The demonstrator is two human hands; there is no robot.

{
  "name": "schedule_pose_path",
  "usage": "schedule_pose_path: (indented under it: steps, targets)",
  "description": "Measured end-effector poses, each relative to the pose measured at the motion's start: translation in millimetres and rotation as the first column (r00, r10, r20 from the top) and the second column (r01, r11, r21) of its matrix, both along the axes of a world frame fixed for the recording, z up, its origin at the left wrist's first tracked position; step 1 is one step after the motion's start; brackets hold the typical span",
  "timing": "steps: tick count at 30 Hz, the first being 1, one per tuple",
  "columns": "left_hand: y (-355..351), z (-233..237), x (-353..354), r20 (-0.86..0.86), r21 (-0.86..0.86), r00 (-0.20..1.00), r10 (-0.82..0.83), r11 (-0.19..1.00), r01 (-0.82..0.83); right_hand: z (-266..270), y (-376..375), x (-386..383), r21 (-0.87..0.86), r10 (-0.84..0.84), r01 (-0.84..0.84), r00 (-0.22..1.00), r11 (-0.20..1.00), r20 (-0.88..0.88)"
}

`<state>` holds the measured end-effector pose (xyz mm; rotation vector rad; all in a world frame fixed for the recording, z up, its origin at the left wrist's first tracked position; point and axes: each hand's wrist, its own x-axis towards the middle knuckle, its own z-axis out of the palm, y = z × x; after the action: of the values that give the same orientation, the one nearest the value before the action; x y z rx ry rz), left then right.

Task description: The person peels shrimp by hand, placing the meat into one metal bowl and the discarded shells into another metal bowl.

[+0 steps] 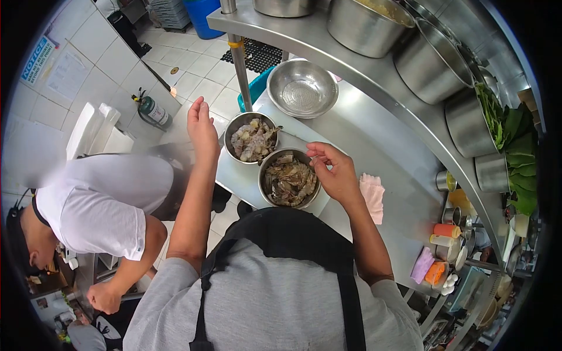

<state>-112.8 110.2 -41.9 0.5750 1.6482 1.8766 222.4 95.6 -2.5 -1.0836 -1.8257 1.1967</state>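
Evidently both hands are apart from each other, with the clock read as it lies in the head view, 12 at the top. The left hand [203, 131] is raised at 9 o'clock of the farther bowl [236, 121], its fingers straight and side by side. The right hand [335, 174] is at 3 o'clock of the nearer bowl [301, 155], fingers loosely curled with a gap to the thumb; whether they touch the rim I cannot tell. Brownish shrimp [290, 181] fill the nearer bowl; paler shrimp [254, 140] are heaped in the farther one, at about half past 10 from it.

Both bowls stand on a white board [234, 181] on the steel table [404, 158]. From the nearer bowl, a wide metal bowl [302, 88] sits at 12 o'clock and a pink cloth [372, 198] between 3 and 4. Farther out, a steel shelf [351, 64] curves from 12 to 3, carrying metal pots [369, 29] and, past 2, leafy greens [521, 155]. Near 9, a co-worker in a white shirt [99, 199] bends forward.
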Motion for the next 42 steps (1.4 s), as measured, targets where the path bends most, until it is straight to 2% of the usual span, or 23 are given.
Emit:
schedule_pose_path:
  steps: [2,6,9,10,13,22,24,25,27,28,30,31,33,34,36,40,42]
  targets:
    - [-10,-1,14,-0.03,0.049,0.998,0.053,0.997,-0.051,1,-2,0,-0.023,0.003,-0.003,1.0,1.0,0.008]
    - [-30,3,37,-0.102,0.088,0.994,0.029,0.996,-0.02,2,-4,4,-0.042,-0.015,0.014,1.0,0.999,-0.021]
    - [-42,5,50,-0.143,0.047,0.988,-0.064,0.996,0.072,-4,0,10,0.003,-0.016,0.016,0.998,1.0,-0.056]
    - [-43,4,54,-0.143,0.046,0.982,-0.123,0.99,0.131,-7,4,10,-0.006,-0.014,0.014,0.998,1.0,-0.058]
    - [-51,-4,69,-0.119,0.025,0.979,-0.163,0.986,0.167,-10,0,13,-0.067,-0.043,0.037,0.995,0.997,-0.09]
    - [-58,-13,94,-0.085,0.036,0.941,-0.329,0.942,0.332,-18,3,12,-0.057,0.04,-0.042,0.999,0.998,-0.02]
    - [-58,-16,99,-0.056,0.039,0.941,-0.335,0.941,0.337,-20,4,7,-0.047,0.139,-0.133,0.98,0.99,0.14]
    - [-58,-18,101,-0.04,0.038,0.93,-0.366,0.929,0.368,-18,4,4,-0.05,0.145,-0.14,0.979,0.989,0.141]
    - [-61,-15,106,-0.024,0.022,0.914,-0.406,0.913,0.407,-13,3,-3,-0.009,0.224,-0.234,0.919,0.972,0.323]
    - [-62,-14,106,-0.018,0.021,0.915,-0.403,0.915,0.403,-12,3,-6,-0.013,0.229,-0.237,0.917,0.971,0.327]
    - [-63,-15,107,-0.017,0.02,0.906,-0.423,0.906,0.423,-13,3,-12,-0.012,0.28,-0.317,0.819,0.948,0.5]
    - [-64,-15,106,-0.012,0.019,0.908,-0.419,0.908,0.419,-15,3,-15,-0.017,0.285,-0.32,0.816,0.947,0.502]
    - [-64,-17,103,0.001,0.038,0.906,-0.423,0.906,0.422,-24,2,-22,-0.037,0.277,-0.339,0.695,0.94,0.663]
    - [-64,-18,102,0.004,0.038,0.909,-0.417,0.908,0.417,-29,1,-26,-0.04,0.282,-0.344,0.691,0.938,0.665]
    - [-66,-19,99,-0.006,0.054,0.91,-0.416,0.908,0.415,-39,-3,-33,-0.043,0.238,-0.338,0.56,0.94,0.793]
    - [-70,-23,94,-0.034,0.055,0.915,-0.402,0.913,0.404,-48,-4,-40,0.038,0.21,-0.4,0.557,0.916,0.803]
    - [-71,-24,95,-0.013,0.057,0.917,-0.399,0.915,0.399,-54,-7,-52,0.086,0.139,-0.467,0.428,0.88,0.893]
